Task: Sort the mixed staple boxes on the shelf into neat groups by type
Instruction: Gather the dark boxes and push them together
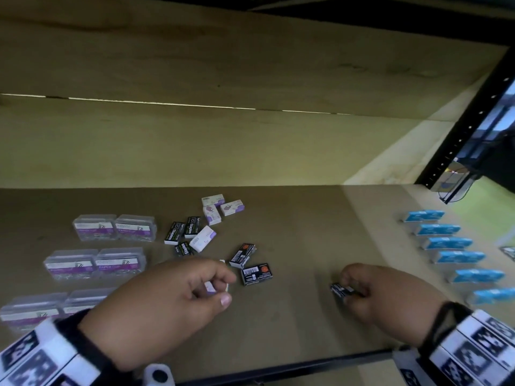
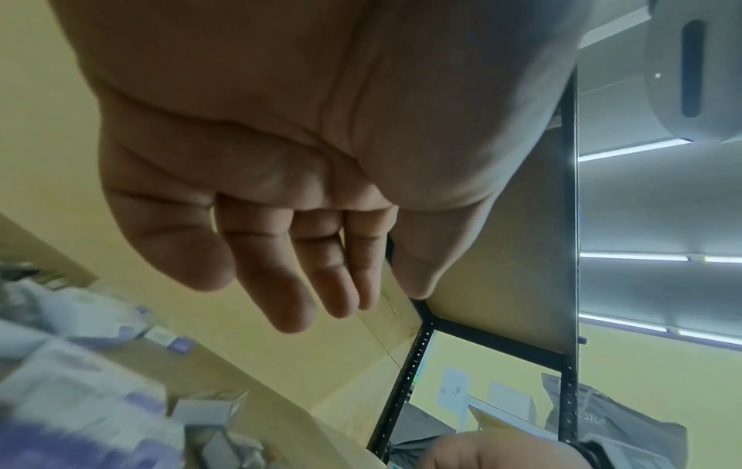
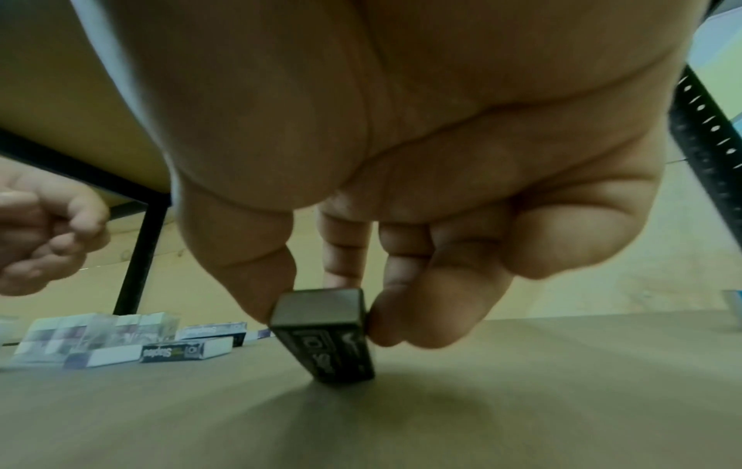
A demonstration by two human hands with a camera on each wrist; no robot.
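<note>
We pinch a black staple box (image 3: 327, 336), small, stiff and likely dense, by its long sides in our right hand (image 1: 390, 293) at lower right on the shelf (image 1: 301, 227), while our left hand (image 1: 167, 299) curls round a white-and-purple box (image 1: 210, 287).

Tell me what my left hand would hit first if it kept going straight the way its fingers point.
Probably the black box with the orange spot, lying just beyond the left hand; depth is unclear, so that is a guess.
</note>
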